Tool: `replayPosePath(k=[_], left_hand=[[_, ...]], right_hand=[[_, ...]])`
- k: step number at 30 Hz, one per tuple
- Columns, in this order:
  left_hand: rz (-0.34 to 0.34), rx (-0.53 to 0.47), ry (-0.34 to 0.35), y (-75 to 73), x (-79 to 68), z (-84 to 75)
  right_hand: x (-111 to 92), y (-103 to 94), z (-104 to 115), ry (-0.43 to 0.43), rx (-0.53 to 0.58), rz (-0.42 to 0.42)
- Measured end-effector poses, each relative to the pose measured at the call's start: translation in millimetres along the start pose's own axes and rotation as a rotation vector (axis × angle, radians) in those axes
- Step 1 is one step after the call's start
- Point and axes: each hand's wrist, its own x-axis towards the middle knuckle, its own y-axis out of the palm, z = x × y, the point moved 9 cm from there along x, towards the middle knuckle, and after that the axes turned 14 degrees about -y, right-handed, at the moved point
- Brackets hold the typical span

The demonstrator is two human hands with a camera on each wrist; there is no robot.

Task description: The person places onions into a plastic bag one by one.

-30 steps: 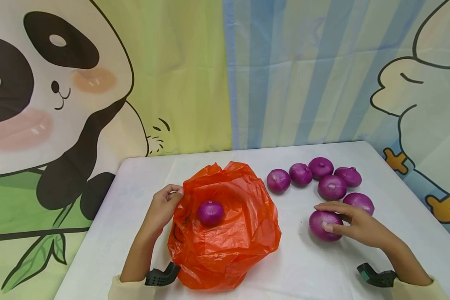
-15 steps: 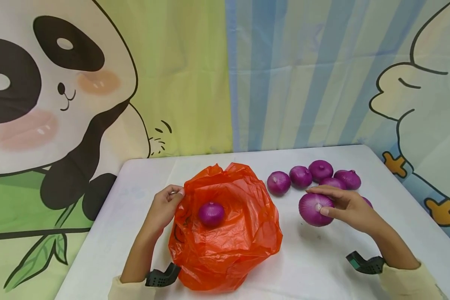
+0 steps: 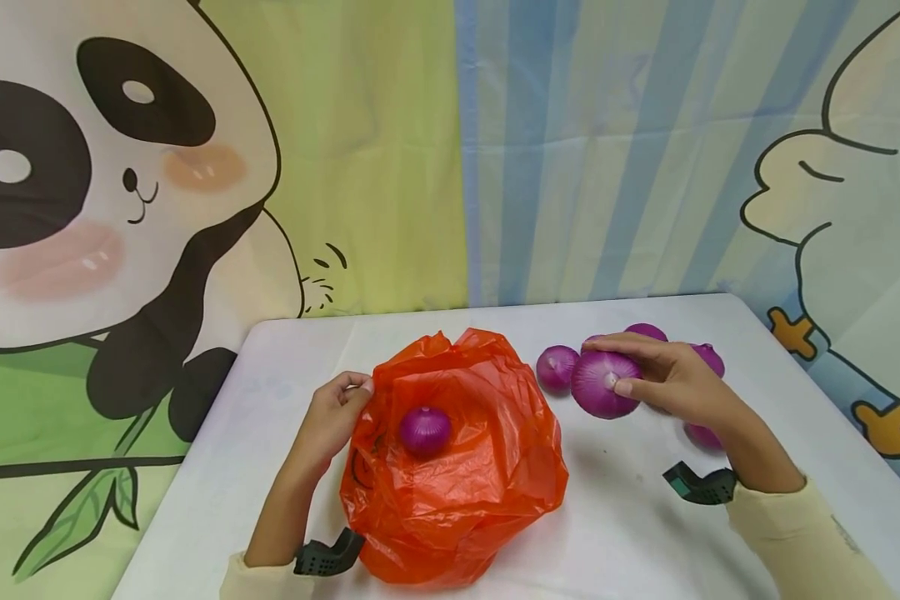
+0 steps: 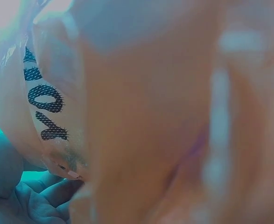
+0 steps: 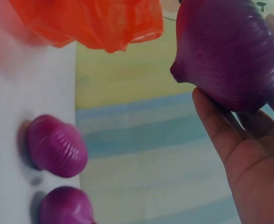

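Observation:
A purple onion (image 3: 604,385) is held up over the table by my right hand (image 3: 671,379), thumb on the near side and fingers over the top. In the right wrist view the same onion (image 5: 228,56) shows its pointed tip. My left hand (image 3: 337,421) pinches the left rim of a red plastic bag (image 3: 480,500), which stands with its mouth spread wide. One onion (image 3: 425,430) lies inside the bag. Dark printed letters show on the bag wall (image 4: 48,107) in the left wrist view, where the bag fills most of the picture.
Behind my right hand several more onions (image 3: 557,369) lie on the white table (image 3: 607,508), some partly hidden by the hand and arm. A curtain (image 3: 390,167) with a cartoon panda hangs along the table's back edge.
My right hand has lifted the onion off the table and carried it left and toward the back, nearer the bag. The left hand has kept its pinch on the rim.

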Motion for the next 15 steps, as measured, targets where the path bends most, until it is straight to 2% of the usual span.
replayPosePath(k=[4,11,15], left_hand=[[-0.003,-0.002,0.001,-0.7,0.6,0.3],[0.0,0.0,0.017,-0.9,0.4,-1.3],[0.003,0.001,0.023,-0.9,-0.5,-2.8]], right_hand=[[15.4,6.2,6.0,-0.033,0.036,0.011],[37.0,18.2,15.3,-0.132,0.245,0.014],[46.3,25.5,17.2,-0.123,0.294,0.018]])
